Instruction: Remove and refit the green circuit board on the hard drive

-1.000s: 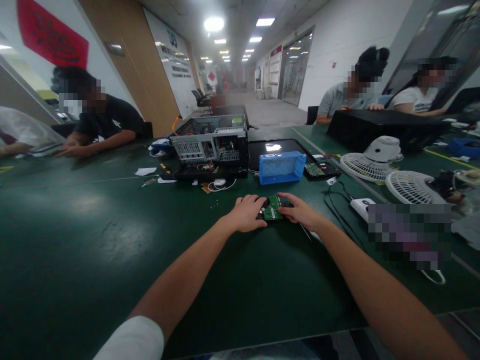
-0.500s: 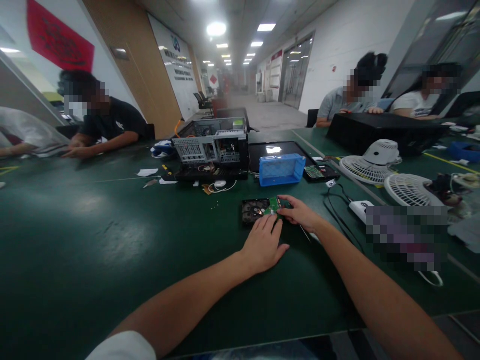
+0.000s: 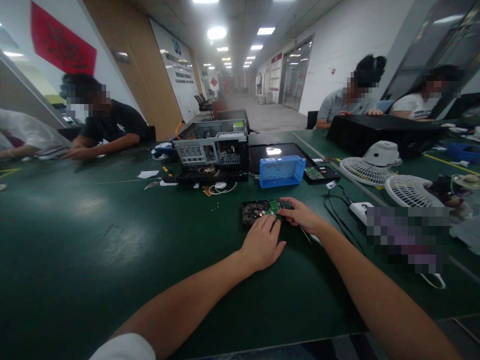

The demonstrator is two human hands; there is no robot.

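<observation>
A hard drive [image 3: 255, 212] lies on the green table before me, its dark metal side up. A green circuit board [image 3: 274, 206] covers its right end. My left hand [image 3: 263, 241] rests flat with its fingers stretched out, the tips touching the near edge of the drive and board. At the board's right end, the fingers of my right hand [image 3: 298, 214] are closed on it, thumb at the near side. From under that hand a thin metal rod [image 3: 306, 236] sticks out toward me; whether the hand holds it, I cannot tell.
Beyond the drive stand a blue plastic basket [image 3: 282, 171] and an opened computer case [image 3: 212, 150]. Another drive with a board [image 3: 315, 173] lies right of the basket. White fan parts [image 3: 362, 170], a power strip [image 3: 360, 210] and cables are at right. Several people sit around the table.
My left hand has shifted very slightly left, its thumb a little closer in. The right hand keeps its place on the board.
</observation>
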